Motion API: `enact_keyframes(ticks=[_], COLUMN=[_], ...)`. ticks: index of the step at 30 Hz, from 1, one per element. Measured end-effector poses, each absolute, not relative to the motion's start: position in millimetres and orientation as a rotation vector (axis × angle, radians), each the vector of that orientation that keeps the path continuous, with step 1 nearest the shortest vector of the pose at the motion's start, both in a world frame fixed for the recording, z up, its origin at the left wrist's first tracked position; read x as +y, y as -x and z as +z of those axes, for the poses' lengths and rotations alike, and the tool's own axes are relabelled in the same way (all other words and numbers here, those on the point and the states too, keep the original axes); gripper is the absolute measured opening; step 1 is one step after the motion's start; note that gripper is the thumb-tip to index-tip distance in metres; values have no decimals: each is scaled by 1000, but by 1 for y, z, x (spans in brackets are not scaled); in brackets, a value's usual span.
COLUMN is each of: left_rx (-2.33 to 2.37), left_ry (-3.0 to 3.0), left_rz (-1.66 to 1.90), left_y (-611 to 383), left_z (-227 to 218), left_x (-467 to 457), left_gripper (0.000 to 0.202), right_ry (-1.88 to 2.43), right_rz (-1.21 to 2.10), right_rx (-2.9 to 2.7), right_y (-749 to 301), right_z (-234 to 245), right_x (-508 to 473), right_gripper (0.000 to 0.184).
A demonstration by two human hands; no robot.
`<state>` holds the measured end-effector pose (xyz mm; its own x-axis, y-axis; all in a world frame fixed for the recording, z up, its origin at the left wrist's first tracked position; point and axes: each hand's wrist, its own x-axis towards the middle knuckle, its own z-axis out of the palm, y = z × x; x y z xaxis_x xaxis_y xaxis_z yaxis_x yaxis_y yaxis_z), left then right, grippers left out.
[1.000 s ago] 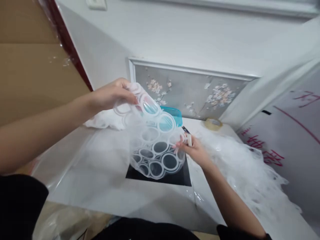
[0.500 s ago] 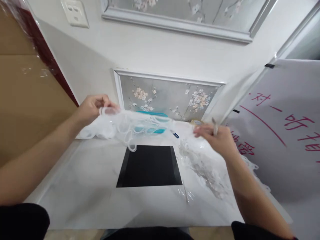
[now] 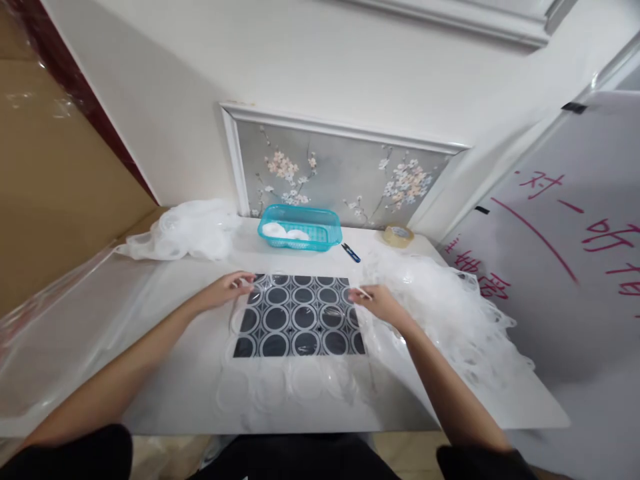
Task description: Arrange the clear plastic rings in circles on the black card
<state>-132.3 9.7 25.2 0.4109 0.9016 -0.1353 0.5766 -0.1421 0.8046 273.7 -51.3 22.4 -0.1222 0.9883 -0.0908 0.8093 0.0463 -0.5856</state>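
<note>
A thin translucent sheet of joined rings [image 3: 305,317] lies spread over a black rectangular mat [image 3: 274,295], reaching past its left and front edges. At the sheet's far left corner, my left hand [image 3: 225,291] has thumb and fingers closed on its edge. My right hand [image 3: 383,307] is at the far right corner, with a thin white stick [image 3: 365,293] held among its fingers. Its fingertips touch the sheet's edge there; whether they pinch it is hard to make out.
A teal basket [image 3: 333,245] with white round pieces stands at the back. Beside it lie small blue snips [image 3: 351,253] and a tape roll [image 3: 399,236]. Heaps of translucent ring material lie at the back left [image 3: 187,230] and the right [image 3: 440,307]. A whiteboard [image 3: 575,320] leans at right.
Both hands have come down and nearer each other. The ring sheet, stretched in the air before, now lies flat over the black mat. The view has tilted downward.
</note>
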Motion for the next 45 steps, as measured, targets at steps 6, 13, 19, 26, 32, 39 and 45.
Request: enact_keyframes(ticks=[6, 13, 19, 26, 32, 39, 45], left_rx=[1228, 1088, 1148, 1304, 1459, 1470, 1746], left_ry=[-1904, -1721, -1634, -1490, -1536, -1818, -2099], left_rz=[478, 418, 596, 860, 1035, 886, 592], left_y=[107, 122, 111, 108, 113, 132, 149], left_z=[16, 42, 51, 33, 9, 2, -17], left_x=[49, 41, 75, 101, 91, 10, -110], left_gripper=[43, 45, 38, 54, 39, 28, 40], right_ry=[2158, 2221, 2227, 2190, 1820, 1111, 1233], right_rz=[562, 349, 224, 390, 748, 1412, 1575], right_rx=[-1989, -1941, -1798, -1701, -1580, -1278, -1322], right_y=[-254, -261, -264, -256, -233, -168, -108], right_z=[2, 20, 41, 16, 5, 8, 7], right_x=[28, 34, 51, 59, 19, -54, -89], right_gripper=[30, 22, 29, 39, 57, 44, 52])
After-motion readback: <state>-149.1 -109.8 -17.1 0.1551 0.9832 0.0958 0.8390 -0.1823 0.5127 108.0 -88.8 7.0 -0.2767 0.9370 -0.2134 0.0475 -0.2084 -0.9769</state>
